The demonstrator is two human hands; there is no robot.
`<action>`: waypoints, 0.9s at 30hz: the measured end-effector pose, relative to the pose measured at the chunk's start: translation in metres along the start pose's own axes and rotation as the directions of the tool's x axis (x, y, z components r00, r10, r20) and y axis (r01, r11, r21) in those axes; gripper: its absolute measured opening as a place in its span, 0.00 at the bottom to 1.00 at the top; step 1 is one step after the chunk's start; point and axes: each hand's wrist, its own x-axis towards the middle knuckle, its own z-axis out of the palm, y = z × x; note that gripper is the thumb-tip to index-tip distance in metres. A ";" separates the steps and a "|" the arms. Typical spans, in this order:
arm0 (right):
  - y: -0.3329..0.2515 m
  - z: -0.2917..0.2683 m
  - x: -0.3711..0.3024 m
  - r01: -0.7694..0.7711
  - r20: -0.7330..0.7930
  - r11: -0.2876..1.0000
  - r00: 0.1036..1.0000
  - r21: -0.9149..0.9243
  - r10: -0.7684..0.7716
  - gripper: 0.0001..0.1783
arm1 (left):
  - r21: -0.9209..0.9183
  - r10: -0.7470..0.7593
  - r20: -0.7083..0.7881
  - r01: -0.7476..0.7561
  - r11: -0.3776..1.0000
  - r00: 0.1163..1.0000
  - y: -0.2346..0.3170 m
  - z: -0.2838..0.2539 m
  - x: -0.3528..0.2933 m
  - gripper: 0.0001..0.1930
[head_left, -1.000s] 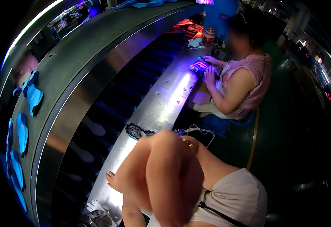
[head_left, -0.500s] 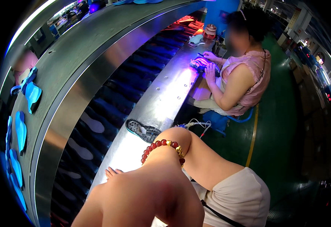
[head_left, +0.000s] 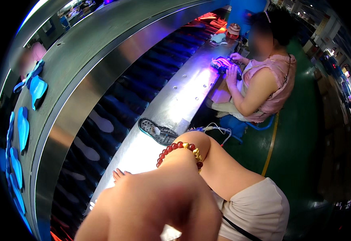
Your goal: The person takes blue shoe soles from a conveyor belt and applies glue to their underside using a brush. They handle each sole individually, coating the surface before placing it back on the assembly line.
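My right hand (head_left: 155, 201), raised close up, fills the lower middle of the view; its fingertips run out of the lower edge, so any hold is hidden. A bracelet of dark red and gold beads (head_left: 179, 146) circles that wrist. Behind it, the fingertips of my left hand (head_left: 120, 174) show on the metal bench (head_left: 171, 100), a little apart, with the rest of that hand covered. Past the wrist lies a black shoe sole (head_left: 158, 131) with a teal rim and a pale patch inside, touched by neither hand.
Left of the bench, a dark roller conveyor (head_left: 115, 100) carries pale insole shapes (head_left: 86, 149). Farther left, blue shoe pieces (head_left: 23, 128) lie on a raised green belt (head_left: 75, 60). A co-worker (head_left: 264, 88) sits at the bench's far right, hands on a shoe under purple light.
The whole view has shifted slightly, so the bench and co-worker appear farther right. My right hand stays raised and my left fingertips remain on the bench.
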 end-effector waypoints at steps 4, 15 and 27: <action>0.000 0.003 -0.005 -0.027 0.003 1.000 1.000 0.007 0.027 0.07 | -0.013 0.025 -0.004 -0.025 1.000 1.000 -0.001 0.004 0.008 0.22; 0.014 0.019 0.011 0.058 -0.001 0.986 0.998 0.154 -0.058 0.08 | -0.045 0.034 0.058 -0.031 0.998 0.998 -0.009 0.007 0.012 0.24; 0.020 -0.050 -0.194 -0.878 -0.545 0.478 0.414 -0.027 0.729 0.12 | -0.900 -0.224 0.259 0.319 0.297 0.939 -0.038 -0.005 0.063 0.21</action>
